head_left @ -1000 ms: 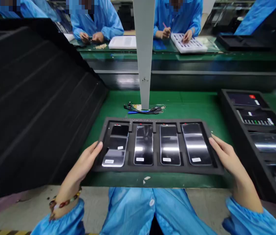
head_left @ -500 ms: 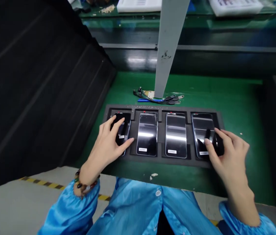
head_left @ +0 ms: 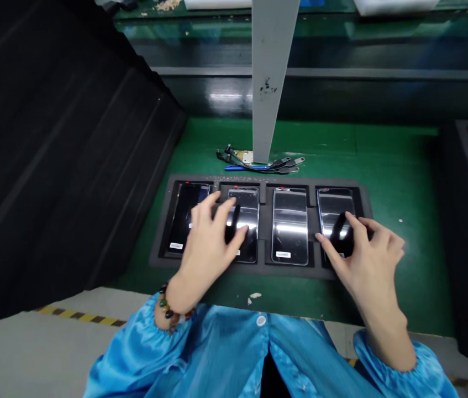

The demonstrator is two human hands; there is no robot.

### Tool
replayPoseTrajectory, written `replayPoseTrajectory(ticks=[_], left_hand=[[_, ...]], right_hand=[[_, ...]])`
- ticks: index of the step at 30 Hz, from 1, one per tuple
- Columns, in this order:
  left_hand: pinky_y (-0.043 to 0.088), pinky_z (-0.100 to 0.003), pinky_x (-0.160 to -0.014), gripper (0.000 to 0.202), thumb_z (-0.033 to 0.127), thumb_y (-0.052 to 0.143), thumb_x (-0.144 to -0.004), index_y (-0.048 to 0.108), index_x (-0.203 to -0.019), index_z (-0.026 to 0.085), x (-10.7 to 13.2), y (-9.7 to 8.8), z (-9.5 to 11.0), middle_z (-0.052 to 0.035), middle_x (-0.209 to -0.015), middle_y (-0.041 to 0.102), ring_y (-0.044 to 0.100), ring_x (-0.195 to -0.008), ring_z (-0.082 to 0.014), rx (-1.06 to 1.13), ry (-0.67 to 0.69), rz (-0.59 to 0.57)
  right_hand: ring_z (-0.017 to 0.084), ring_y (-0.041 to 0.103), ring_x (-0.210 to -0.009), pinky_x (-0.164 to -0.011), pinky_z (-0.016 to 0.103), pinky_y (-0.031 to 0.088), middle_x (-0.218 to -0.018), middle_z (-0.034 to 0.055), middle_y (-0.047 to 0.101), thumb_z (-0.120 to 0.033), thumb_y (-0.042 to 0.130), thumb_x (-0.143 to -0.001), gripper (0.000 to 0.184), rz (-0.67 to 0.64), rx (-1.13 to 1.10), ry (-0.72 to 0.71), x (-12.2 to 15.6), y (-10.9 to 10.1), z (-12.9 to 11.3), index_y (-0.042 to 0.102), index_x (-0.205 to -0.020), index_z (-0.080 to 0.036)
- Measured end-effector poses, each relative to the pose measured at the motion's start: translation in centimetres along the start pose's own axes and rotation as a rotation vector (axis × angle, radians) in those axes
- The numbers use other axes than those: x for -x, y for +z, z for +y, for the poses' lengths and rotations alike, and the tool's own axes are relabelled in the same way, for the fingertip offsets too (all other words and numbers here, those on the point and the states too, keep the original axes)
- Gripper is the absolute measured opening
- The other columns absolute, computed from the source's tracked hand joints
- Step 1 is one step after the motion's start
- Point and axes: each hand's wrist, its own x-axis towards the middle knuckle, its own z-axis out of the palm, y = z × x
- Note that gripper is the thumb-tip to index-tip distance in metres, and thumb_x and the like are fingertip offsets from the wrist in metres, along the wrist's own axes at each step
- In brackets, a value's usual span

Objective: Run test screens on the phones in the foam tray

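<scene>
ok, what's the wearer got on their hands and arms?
Both hands bare, no gloves: left hand, right hand. Shiny blue sleeves with gathered elastic cuffs at each wrist. A bracelet of mixed dark, red and green beads on the left wrist.

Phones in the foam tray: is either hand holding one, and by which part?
Neither phone is lifted. Left hand fingers span the second phone from left, right hand fingers the rightmost phone, across their widths; a real grip cannot be told.

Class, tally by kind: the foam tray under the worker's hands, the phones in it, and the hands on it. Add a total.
Foam tray: 1
Phones: 4
Hands: 2 (left hand, right hand)
Total: 7
</scene>
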Motion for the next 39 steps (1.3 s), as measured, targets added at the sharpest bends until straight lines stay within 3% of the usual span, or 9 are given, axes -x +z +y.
replayPoseTrajectory(ticks=[6,10,15,20,26,30,33,37,39], left_hand=[[0.063,-0.065,-0.104,0.060,0.035,0.058,-0.107,0.056,-0.163,0.015,-2.5,2.6,5.3,-0.0249,-0.172,0.050,0.052,-0.149,-0.0471,-0.205,-0.031,-0.162],[0.065,-0.058,-0.098,0.055,0.026,0.056,-0.103,0.064,-0.156,0.014,-3.4,2.2,4.7,-0.0232,-0.153,0.062,0.058,-0.137,-0.0419,-0.166,0.015,-0.111],[0.064,-0.059,-0.101,0.049,0.031,0.064,-0.100,0.073,-0.146,0.019,-2.6,0.8,3.2,-0.0191,-0.136,0.063,0.060,-0.122,-0.0376,-0.113,0.047,-0.047],[0.066,-0.054,-0.086,0.054,0.031,0.066,-0.100,0.069,-0.152,0.018,-1.4,0.4,4.3,-0.0214,-0.141,0.063,0.060,-0.127,-0.0420,-0.197,-0.007,-0.172],[0.066,-0.057,-0.090,0.055,0.033,0.066,-0.102,0.067,-0.155,0.017,-1.2,0.6,4.7,-0.0224,-0.145,0.063,0.060,-0.131,-0.0439,-0.213,-0.021,-0.176],[0.064,-0.056,-0.095,0.052,0.041,0.066,-0.104,0.070,-0.151,0.019,-1.0,0.4,3.5,-0.0214,-0.150,0.063,0.060,-0.133,-0.0427,-0.158,0.057,-0.139],[0.060,-0.057,-0.106,0.045,0.048,0.059,-0.109,0.074,-0.143,0.023,-2.7,-0.7,1.3,-0.0171,-0.147,0.067,0.061,-0.132,-0.0394,-0.100,0.132,-0.045],[0.056,-0.062,-0.108,0.041,0.040,0.050,-0.111,0.079,-0.135,0.023,-9.0,-2.2,-2.9,-0.0165,-0.135,0.072,0.062,-0.127,-0.0405,-0.225,0.161,-0.017],[0.054,-0.062,-0.109,0.044,0.030,0.048,-0.109,0.077,-0.141,0.025,-12.7,-2.3,-4.8,-0.0173,-0.142,0.069,0.058,-0.133,-0.0416,-0.298,0.245,-0.056]], right_hand=[[0.050,0.055,-0.130,-0.103,0.069,0.053,-0.140,0.0321,0.064,-0.064,0.056,-0.109,0.074,-0.078,0.114,-0.060,-1.3,-0.4,-1.2,0.060,-0.161,-0.012],[0.045,0.063,-0.121,-0.096,0.060,0.060,-0.133,0.0273,0.068,-0.060,0.065,-0.103,0.067,-0.118,-0.007,-0.005,-2.5,-1.1,-0.8,0.068,-0.153,-0.015],[0.033,0.074,-0.104,-0.096,0.053,0.064,-0.125,0.0177,0.075,-0.054,0.068,-0.101,0.061,-0.160,-0.279,0.049,-3.8,-2.8,0.2,0.067,-0.152,-0.021],[0.043,0.071,-0.117,-0.092,0.059,0.064,-0.137,0.0242,0.074,-0.063,0.059,-0.107,0.064,-0.153,-0.068,-0.025,-3.1,-2.1,-0.6,0.066,-0.154,-0.020],[0.044,0.070,-0.114,-0.080,0.055,0.065,-0.134,0.0260,0.074,-0.055,0.064,-0.105,0.062,-0.139,0.061,0.014,-3.5,-1.1,-2.2,0.069,-0.157,-0.021],[0.044,0.071,-0.108,-0.083,0.059,0.065,-0.127,0.0247,0.076,-0.059,0.067,-0.102,0.066,-0.189,0.061,0.061,-3.4,-2.7,-1.8,0.073,-0.154,-0.018],[0.045,0.071,-0.108,-0.084,0.061,0.064,-0.126,0.0255,0.075,-0.058,0.065,-0.105,0.058,-0.204,0.089,0.025,-2.7,-3.5,-2.0,0.077,-0.145,-0.018],[0.045,0.067,-0.122,-0.097,0.062,0.063,-0.139,0.0260,0.071,-0.060,0.056,-0.111,0.057,-0.150,-0.035,-0.084,-2.7,-3.1,-5.5,0.073,-0.145,-0.017],[0.044,0.067,-0.124,-0.096,0.059,0.064,-0.149,0.0272,0.066,-0.063,0.055,-0.111,0.065,-0.237,-0.062,-0.102,-3.2,-2.4,-8.5,0.064,-0.157,-0.017]])
